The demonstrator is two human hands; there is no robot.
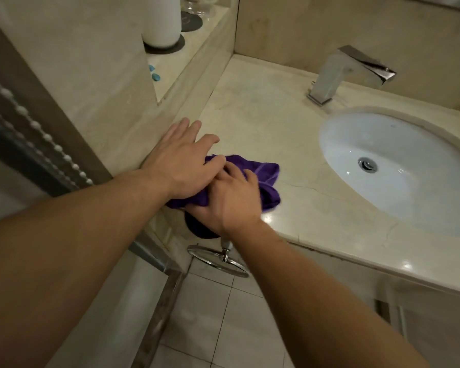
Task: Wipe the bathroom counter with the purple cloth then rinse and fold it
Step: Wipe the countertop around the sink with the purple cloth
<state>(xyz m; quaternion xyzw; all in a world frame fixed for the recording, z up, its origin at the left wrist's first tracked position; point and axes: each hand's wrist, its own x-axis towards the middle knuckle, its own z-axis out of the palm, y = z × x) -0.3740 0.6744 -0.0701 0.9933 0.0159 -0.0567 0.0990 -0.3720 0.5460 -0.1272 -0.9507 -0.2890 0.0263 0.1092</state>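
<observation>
The purple cloth (266,179) lies bunched at the front left of the beige marble counter (263,120), partly hanging over the front edge. My right hand (231,200) is closed on its near part, slightly blurred. My left hand (181,160) rests flat on the cloth's left side, fingers spread and reaching onto the counter by the side wall. Much of the cloth is hidden under both hands.
A white oval sink (398,166) with a metal drain is set into the counter on the right, a square chrome tap (351,73) behind it. A raised ledge at the left back holds a white canister (161,19). A chrome towel ring (218,260) hangs below the counter edge.
</observation>
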